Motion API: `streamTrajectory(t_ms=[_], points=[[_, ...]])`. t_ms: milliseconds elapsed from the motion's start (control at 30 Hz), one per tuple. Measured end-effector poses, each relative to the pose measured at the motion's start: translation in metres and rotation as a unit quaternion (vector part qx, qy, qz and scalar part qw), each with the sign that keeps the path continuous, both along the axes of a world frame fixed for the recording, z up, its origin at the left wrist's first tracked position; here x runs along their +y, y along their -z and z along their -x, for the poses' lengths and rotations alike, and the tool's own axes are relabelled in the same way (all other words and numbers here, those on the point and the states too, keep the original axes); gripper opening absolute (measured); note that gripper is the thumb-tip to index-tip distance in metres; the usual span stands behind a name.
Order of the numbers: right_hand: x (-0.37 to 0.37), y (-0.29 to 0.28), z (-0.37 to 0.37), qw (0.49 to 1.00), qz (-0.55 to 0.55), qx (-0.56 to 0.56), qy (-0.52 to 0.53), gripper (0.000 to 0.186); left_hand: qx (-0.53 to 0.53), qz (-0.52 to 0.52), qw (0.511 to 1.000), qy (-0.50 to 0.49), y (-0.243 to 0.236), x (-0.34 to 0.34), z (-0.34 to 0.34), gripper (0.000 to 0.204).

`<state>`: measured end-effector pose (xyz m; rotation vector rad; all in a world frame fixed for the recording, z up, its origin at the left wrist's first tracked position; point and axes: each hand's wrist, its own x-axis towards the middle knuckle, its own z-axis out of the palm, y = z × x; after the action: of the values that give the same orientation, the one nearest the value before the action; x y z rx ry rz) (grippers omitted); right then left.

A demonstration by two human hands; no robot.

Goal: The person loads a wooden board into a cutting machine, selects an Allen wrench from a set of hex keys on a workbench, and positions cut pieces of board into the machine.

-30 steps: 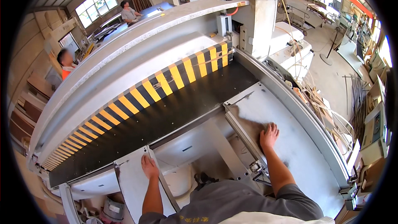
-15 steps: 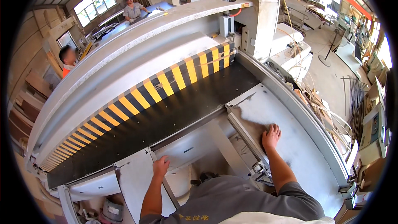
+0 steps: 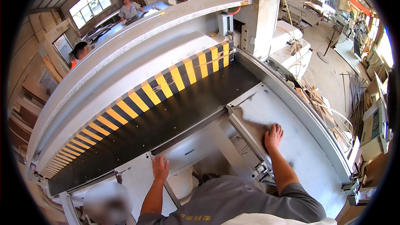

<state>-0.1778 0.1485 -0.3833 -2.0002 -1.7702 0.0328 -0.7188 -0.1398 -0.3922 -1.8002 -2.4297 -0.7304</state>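
Note:
A large panel-cutting machine stands in front of me, with a black bed (image 3: 175, 118) and a yellow-and-black striped guard (image 3: 160, 88) along it. My left hand (image 3: 160, 167) rests at the edge of a pale metal side plate (image 3: 139, 173), fingers stretched forward and apart, holding nothing. On the right, my right hand (image 3: 273, 137) lies with spread fingers on a worn grey metal table (image 3: 306, 150). It is empty too, beside the table's inner rail (image 3: 246, 137). Between my hands is an open gap in the machine, crossed by a metal beam (image 3: 227, 148).
A long curved crossbeam (image 3: 146, 24) spans the machine. Beyond it are a person in grey (image 3: 129, 10) and a person in orange (image 3: 79, 54). A raised fence (image 3: 291, 100) borders the right table, with offcuts (image 3: 321, 108) outside it. A blurred patch hides the lower left.
My left hand has shifted slightly left and its fingers have straightened. My right hand stays on the table. The person in orange has moved right. A blurred patch now covers the lower left.

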Motion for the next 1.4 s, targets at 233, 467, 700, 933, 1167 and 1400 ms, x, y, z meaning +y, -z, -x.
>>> streamTrajectory(t_ms=[233,467,700,933,1167,1400], points=[[-0.001,-0.001,0.002,1.0,0.001,-0.006,-0.002,0.051,-0.013,-0.016,0.999,-0.03,-0.003,0.001,-0.003,0.039],[0.0,0.001,0.002,1.0,0.003,-0.012,0.003,0.053,-0.021,-0.036,0.998,-0.039,0.003,0.001,-0.001,0.035],[0.001,0.003,0.001,1.0,0.005,-0.018,0.007,0.052,-0.03,-0.024,0.999,-0.036,0.004,0.002,-0.001,0.037],[0.002,0.002,0.003,1.0,-0.003,-0.015,0.007,0.052,-0.029,-0.026,0.999,-0.037,0.004,0.001,0.0,0.038],[0.002,0.004,0.001,1.0,-0.003,-0.015,0.006,0.052,0.062,-0.059,0.991,-0.099,-0.003,0.001,-0.002,0.047],[0.005,0.006,0.002,1.0,-0.001,-0.016,0.007,0.051,0.04,-0.073,0.972,-0.218,0.002,0.005,0.0,0.053]])
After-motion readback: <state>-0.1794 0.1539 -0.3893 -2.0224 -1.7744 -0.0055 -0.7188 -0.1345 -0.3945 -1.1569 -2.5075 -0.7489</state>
